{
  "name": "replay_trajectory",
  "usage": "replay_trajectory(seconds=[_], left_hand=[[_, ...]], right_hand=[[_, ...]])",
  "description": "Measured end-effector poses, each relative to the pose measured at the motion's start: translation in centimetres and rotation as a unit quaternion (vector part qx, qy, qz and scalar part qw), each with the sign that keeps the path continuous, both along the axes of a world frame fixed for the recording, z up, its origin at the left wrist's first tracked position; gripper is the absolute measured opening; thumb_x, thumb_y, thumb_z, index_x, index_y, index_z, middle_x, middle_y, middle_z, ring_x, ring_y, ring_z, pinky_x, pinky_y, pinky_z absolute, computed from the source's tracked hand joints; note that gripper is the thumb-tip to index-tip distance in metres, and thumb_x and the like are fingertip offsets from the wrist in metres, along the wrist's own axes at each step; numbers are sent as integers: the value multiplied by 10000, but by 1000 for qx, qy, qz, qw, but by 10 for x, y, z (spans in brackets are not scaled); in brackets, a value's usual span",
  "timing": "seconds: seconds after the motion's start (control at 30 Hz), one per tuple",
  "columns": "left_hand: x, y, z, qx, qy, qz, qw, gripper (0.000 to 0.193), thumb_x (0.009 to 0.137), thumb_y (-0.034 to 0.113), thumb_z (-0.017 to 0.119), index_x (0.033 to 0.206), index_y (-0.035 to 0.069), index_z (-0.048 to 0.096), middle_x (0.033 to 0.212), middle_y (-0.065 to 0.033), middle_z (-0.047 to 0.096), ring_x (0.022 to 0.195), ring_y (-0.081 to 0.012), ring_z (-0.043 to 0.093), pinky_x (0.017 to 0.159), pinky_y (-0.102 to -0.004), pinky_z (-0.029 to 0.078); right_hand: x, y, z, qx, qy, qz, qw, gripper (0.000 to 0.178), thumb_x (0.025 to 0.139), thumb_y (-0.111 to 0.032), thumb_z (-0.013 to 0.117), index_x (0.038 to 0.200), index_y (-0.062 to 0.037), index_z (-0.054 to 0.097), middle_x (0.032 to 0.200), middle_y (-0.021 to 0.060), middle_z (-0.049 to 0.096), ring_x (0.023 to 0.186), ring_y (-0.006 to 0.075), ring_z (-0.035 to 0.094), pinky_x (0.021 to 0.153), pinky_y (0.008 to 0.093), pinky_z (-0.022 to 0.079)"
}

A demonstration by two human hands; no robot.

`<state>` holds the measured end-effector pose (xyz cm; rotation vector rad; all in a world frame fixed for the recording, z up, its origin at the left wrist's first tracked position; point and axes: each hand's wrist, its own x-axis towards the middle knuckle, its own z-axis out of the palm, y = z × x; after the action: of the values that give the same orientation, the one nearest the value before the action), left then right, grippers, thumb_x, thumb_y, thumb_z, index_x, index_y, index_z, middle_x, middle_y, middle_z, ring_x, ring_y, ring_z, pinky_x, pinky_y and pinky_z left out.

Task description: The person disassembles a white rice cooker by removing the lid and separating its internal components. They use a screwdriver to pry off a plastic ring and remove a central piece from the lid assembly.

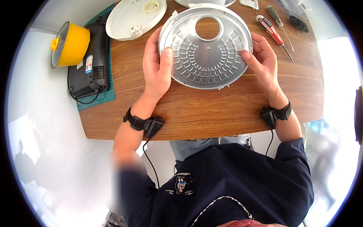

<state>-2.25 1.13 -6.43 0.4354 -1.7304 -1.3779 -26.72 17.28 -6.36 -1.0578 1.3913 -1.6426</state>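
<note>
A round silvery metal lid plate (208,56) with a large round hole near its far side and rings of embossed pockets is held above the wooden table. Its rim looks white at the far edge, with small tabs. My left hand (158,66) grips the left edge, thumb on top and fingers hidden underneath. On the opposite edge, my right hand (263,62) has its thumb over the rim and its fingers curled behind. Both wrists wear black straps with small black devices.
A white round cover (135,19) lies at the far left, beside a black appliance (97,60) and a yellow pot (75,44) on a green mat (112,90). To the right are a red-handled screwdriver (270,30), a grey-handled screwdriver (275,15) and a black part (298,24).
</note>
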Motion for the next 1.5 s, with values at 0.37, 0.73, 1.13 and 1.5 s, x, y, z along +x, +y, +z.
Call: replay_trajectory(seconds=[0.37, 0.73, 1.13, 1.5], left_hand=[[2, -1, -3, -8, 5, 3, 1000, 532, 1066, 162, 499, 1537, -49, 370, 1267, -102, 646, 777, -13, 531, 610, -153, 408], [-1, -4, 0, 109, 66, -73, 989, 662, 1065, 279, 559, 1582, -43, 300, 1557, -176, 455, 1423, -225, 466, 1184, -370, 389], [-1, -5, -1, 330, 33, -127, 935, 593, 1025, 173, 663, 1520, -15, 396, 1392, -103, 595, 1238, -170, 594, 1036, -350, 512], [-1, -8, -4, 329, 14, -112, 938, 478, 1037, 191, 639, 1432, -24, 476, 1306, -104, 644, 1163, -161, 631, 992, -340, 534]], right_hand=[[3, 2, 4, -2, -39, 38, 999, 701, 894, -95, 825, 1451, 18, 416, 1173, 156, 715, 1041, 180, 708, 900, 319, 599], [5, 0, 6, 11, -61, 25, 998, 701, 889, -69, 821, 1455, 31, 421, 1162, 155, 726, 1025, 176, 717, 892, 309, 602], [1, -5, -2, 38, -120, 7, 992, 631, 929, -86, 782, 1444, 56, 447, 1173, 118, 726, 1062, 151, 691, 961, 301, 546], [-3, -6, -7, 35, -226, 32, 973, 438, 1126, -274, 427, 1439, 27, 485, 1240, 73, 679, 1048, 129, 662, 914, 289, 524]])
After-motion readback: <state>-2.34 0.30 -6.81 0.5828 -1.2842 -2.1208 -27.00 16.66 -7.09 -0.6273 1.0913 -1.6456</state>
